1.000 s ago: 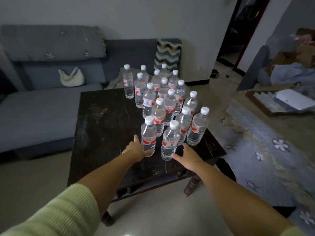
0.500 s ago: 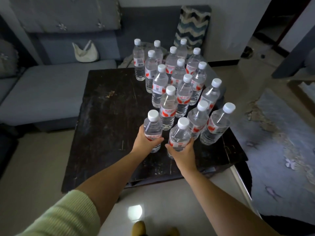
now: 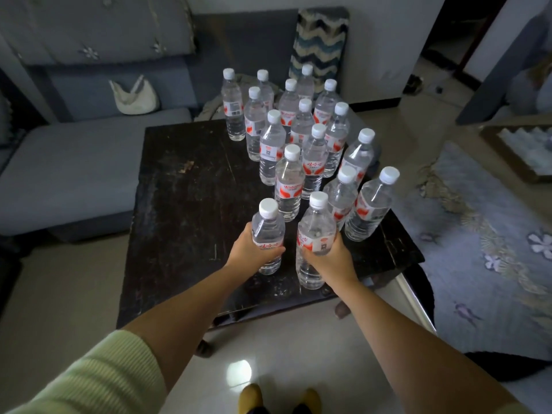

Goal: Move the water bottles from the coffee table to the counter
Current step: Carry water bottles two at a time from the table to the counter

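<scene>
Both nearest water bottles now raised slightly off the coffee table (image 3: 185,222), compared with half a second earlier. Left hand (image 3: 249,249) wrapped around left bottle (image 3: 268,231); right hand (image 3: 330,258) wrapped around right bottle (image 3: 313,234). Long axes near upright, caps up. Remaining bottles (image 3: 298,138) crowded just behind; open room toward the near table edge and floor.

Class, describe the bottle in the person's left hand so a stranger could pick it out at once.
Find the dark coffee table before the sofa. At its near edge, two bottles are gripped. Yours is the left bottle, in the left hand, apart from the cluster.
</scene>
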